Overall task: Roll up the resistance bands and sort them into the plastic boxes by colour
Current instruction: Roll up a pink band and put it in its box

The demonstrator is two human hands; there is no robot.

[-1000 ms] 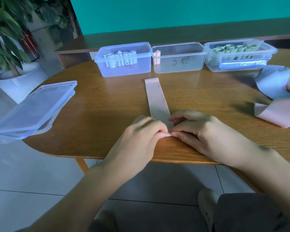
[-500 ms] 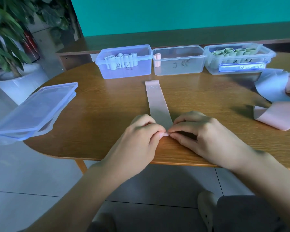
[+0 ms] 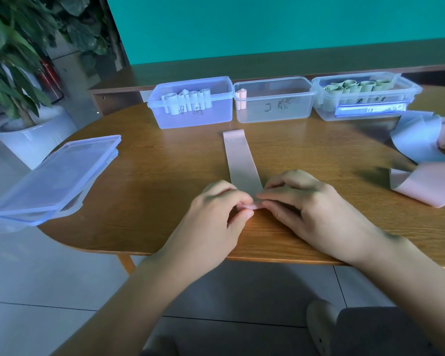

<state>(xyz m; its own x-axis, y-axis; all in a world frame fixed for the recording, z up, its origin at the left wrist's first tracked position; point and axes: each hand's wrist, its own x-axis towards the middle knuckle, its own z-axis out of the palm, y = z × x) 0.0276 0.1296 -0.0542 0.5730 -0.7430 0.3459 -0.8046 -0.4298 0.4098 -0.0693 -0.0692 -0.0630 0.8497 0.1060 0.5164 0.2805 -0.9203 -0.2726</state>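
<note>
A pink resistance band (image 3: 240, 160) lies flat on the wooden table (image 3: 152, 181), running away from me. My left hand (image 3: 216, 214) and my right hand (image 3: 311, 209) both pinch its near end, which is curled into a small roll between the fingertips. Three plastic boxes stand in a row behind it: the left box (image 3: 193, 109) holds pale blue rolls, the middle box (image 3: 275, 104) holds one pink roll at its left end, and the right box (image 3: 365, 98) holds green rolls.
Loose blue and pink bands (image 3: 427, 160) lie in a heap at the table's right edge. Stacked box lids (image 3: 54, 176) overhang the left edge. A potted plant (image 3: 13, 80) stands on the floor to the left.
Both hands stay at the band's near end, with the fingertips drawn closer together over the small roll. The view has shifted slightly.
</note>
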